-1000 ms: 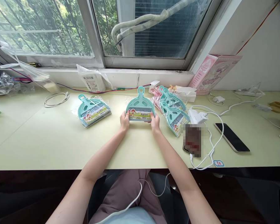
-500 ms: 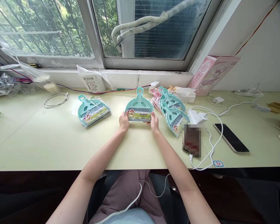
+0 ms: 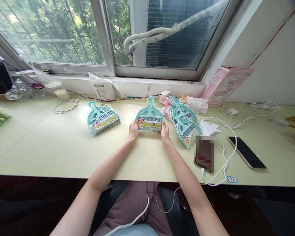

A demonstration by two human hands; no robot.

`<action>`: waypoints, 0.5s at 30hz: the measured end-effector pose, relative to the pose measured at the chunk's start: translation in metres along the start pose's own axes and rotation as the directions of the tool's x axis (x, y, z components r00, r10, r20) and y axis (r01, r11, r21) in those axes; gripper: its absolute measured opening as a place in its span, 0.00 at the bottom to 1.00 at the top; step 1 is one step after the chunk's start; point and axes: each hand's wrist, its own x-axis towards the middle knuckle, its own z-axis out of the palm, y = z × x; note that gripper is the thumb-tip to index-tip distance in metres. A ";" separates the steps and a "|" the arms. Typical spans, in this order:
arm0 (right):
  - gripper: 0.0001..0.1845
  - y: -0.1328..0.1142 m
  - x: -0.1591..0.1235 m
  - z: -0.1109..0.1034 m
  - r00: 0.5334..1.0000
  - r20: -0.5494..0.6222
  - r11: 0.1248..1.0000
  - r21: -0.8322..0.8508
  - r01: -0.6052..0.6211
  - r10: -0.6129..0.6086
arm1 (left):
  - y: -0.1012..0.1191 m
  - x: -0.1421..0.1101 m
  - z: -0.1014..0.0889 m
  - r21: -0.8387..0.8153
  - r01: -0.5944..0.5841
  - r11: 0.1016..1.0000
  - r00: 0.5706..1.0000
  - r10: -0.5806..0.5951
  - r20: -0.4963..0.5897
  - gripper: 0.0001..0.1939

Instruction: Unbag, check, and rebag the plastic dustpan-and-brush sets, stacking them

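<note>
Between my two hands is a teal dustpan and brush set (image 3: 149,114) in clear wrap, its handle pointing toward the window. My left hand (image 3: 133,129) grips its lower left corner, and my right hand (image 3: 165,131) grips the lower right one. A colourful label band crosses the grey bristles. To the left lies another wrapped teal dustpan set (image 3: 103,118), apart from my hands. Close to my right hand, several more sets overlap: a front teal dustpan set (image 3: 186,129), a teal one behind it (image 3: 184,109), and a pink dustpan (image 3: 166,106) partly hidden.
Right of the sets are a white charger (image 3: 209,128) with looping cables, a blurred-out phone (image 3: 204,154) and a black phone (image 3: 247,153). A pink box (image 3: 229,86) leans by the wall. At the back left stand a white packet (image 3: 102,90) and a coiled cable (image 3: 66,106).
The view has shifted slightly, so everything sits a little lower and farther right. Both hands keep the same hold on the dustpan set.
</note>
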 end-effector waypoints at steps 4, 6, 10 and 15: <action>0.44 -0.003 -0.003 0.003 0.977 0.201 0.995 0.041 -0.087 0.077 | 0.023 0.003 -0.021 0.051 -0.056 0.997 0.997 0.059 -0.058 0.14; 0.44 -0.004 -0.007 0.005 0.949 0.301 0.992 0.051 -0.115 0.094 | 0.040 0.005 -0.041 0.122 -0.124 0.985 0.982 0.139 -0.130 0.14; 0.42 -0.005 -0.016 0.007 0.917 0.391 0.995 0.035 -0.093 0.072 | 0.062 0.010 -0.101 0.181 -0.148 0.972 0.909 0.206 -0.361 0.13; 0.40 -0.006 -0.021 0.006 0.920 0.389 0.997 0.037 -0.065 0.046 | 0.037 0.014 -0.183 0.411 0.177 0.894 0.831 0.088 -0.549 0.15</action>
